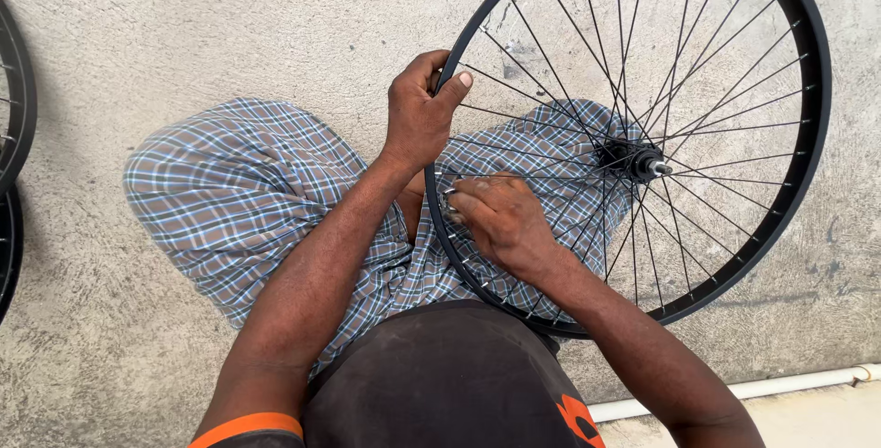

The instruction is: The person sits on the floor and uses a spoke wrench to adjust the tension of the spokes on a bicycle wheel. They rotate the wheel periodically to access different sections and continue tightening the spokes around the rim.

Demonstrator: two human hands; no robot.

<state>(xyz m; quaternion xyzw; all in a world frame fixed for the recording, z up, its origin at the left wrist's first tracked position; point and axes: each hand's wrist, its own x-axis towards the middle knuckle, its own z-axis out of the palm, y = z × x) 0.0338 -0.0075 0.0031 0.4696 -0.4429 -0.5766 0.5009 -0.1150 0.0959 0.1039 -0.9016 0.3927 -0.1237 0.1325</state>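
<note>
Fingers of the left hand (420, 113) curl tightly around the black rim of a bicycle wheel (811, 136), thumb pressed along its inner edge, arm reaching up from the lower left. The right hand (500, 218) sits inside the wheel, fingers bunched together, pinching at the spokes near the rim. The wheel is black with thin metal spokes and a central hub (633, 160), resting across the person's checked-cloth lap (239, 191) above a concrete floor (184, 26).
</note>
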